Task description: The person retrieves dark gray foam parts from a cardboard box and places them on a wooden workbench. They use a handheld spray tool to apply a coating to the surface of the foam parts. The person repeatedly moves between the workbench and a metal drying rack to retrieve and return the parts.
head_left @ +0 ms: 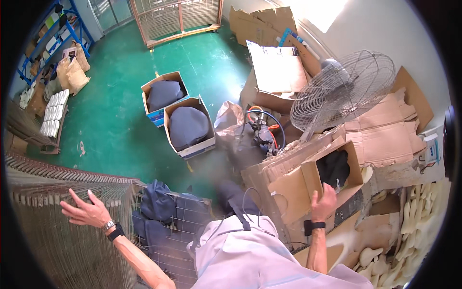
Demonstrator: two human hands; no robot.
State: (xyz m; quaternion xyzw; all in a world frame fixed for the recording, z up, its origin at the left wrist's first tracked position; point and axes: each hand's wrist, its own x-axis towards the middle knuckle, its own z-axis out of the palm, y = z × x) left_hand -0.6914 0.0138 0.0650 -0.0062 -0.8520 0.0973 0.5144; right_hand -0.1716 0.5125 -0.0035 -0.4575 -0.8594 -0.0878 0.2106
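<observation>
Person seen from above, both arms out. Right hand [323, 202] grips the front flap of an open brown cardboard box [308, 180], fingers curled over its edge; box is worn, flaps bent, w/ dark black fabric [333, 167] inside, just above the grip. Left hand [86, 212] is spread wide, fingers splayed, holding nothing, over a stack of grey wire mesh panels [53, 226]. Wire cage w/ navy blue cushions [159, 207] sits right of that hand. Round metal fan [341, 89] stands well above the right grip.
</observation>
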